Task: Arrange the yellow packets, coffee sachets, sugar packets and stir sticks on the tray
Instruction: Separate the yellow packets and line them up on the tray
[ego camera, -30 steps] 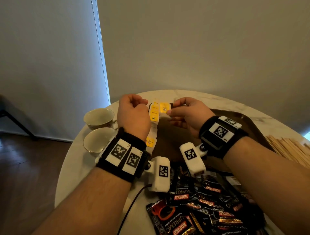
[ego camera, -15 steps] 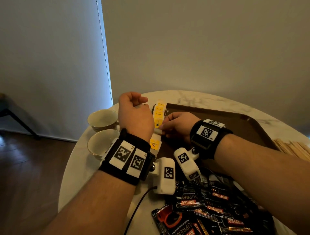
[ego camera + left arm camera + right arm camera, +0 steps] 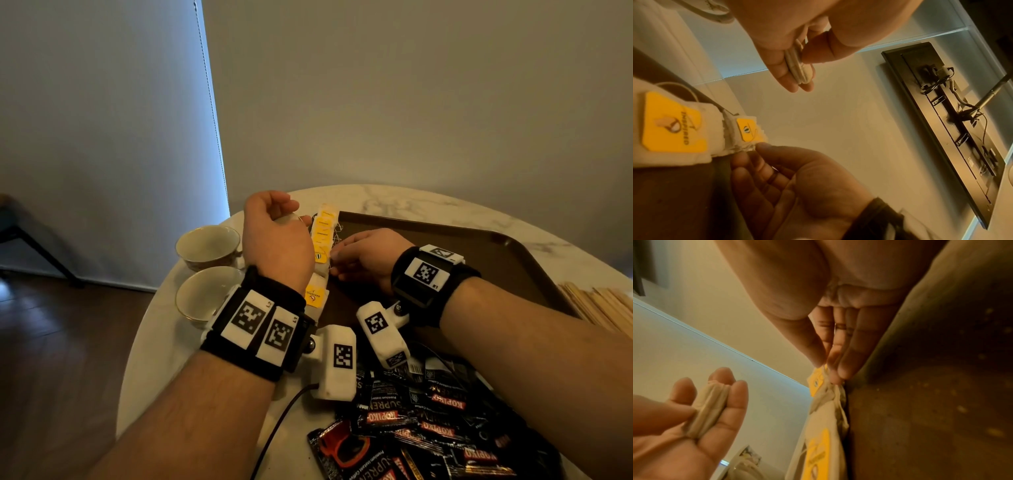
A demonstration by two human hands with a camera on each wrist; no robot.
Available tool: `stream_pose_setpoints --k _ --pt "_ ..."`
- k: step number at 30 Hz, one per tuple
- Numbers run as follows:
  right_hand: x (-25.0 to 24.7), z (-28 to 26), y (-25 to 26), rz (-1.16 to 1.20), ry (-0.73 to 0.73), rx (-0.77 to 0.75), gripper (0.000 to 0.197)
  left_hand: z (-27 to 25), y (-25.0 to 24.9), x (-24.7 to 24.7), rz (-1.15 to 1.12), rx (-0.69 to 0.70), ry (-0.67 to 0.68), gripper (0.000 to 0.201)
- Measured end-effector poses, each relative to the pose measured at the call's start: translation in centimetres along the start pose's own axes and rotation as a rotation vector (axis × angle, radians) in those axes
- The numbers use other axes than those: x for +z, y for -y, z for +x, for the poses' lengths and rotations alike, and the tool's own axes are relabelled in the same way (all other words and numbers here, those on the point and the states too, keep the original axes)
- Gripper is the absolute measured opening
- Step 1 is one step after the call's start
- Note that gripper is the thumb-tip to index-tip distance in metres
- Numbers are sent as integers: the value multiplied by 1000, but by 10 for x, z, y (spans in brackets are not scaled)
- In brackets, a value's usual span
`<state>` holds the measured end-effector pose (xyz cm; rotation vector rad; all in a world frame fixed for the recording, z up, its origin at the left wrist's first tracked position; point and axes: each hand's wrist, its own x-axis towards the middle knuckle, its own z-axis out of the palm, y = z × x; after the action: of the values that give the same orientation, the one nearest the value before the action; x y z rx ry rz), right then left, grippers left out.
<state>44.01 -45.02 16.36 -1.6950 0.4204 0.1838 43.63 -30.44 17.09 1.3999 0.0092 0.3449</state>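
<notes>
Farthest left on the round desk (image 3: 161, 329) stand two empty cups (image 3: 205, 270), close by the left hand (image 3: 274, 240), so there is little slack that way. The left hand is curled round a small stack of spare packets (image 3: 799, 69), pinched between thumb and fingers. Just right of it, the yellow packets (image 3: 323, 236) lie in an overlapping row along the left rim of the brown tray (image 3: 513, 263). The right hand (image 3: 366, 257), fingers nearly straight, pinches the near edge of one packet in that row. These look like thin, soft paper with loose strings, probably light and easily shuffled out of line; taking one by its flat edge seems safest. Most of the tray floor to the right lies bare, good room for the rest. The coffee sachets (image 3: 428, 421) sit heaped at the desk's near edge, glossy and likely slippery, and the stir sticks (image 3: 606, 305) lie off the tray at far right
</notes>
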Motion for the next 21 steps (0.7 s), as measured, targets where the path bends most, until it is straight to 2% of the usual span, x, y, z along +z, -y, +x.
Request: stream_pose_setpoints --k 3,6,9,11,14,16,19,21 --pt "-1 -3 0 28 12 14 14 -2 -1 0 -27 -12 29 47" --pt "-11 -13 4 124 -1 -9 16 -6 0 -1 -55 -78 152 53" --pt "-27 -26 7 203 -31 -135 18 -8 0 -1 -29 -118 339 87" --pt "-35 -35 5 117 -56 -235 15 -13 -2 1 8 -116 453 107" --pt "-39 -45 -5 -27 -25 -281 18 -25 -7 4 41 -71 590 117" --pt "-39 -49 -12 -35 35 -285 17 -30 -9 4 94 -25 660 119" --pt "-38 -51 -15 51 48 -334 5 -30 -7 5 83 -32 686 121" --pt "-39 -50 -15 180 16 -362 7 -31 -4 6 45 -48 619 115"
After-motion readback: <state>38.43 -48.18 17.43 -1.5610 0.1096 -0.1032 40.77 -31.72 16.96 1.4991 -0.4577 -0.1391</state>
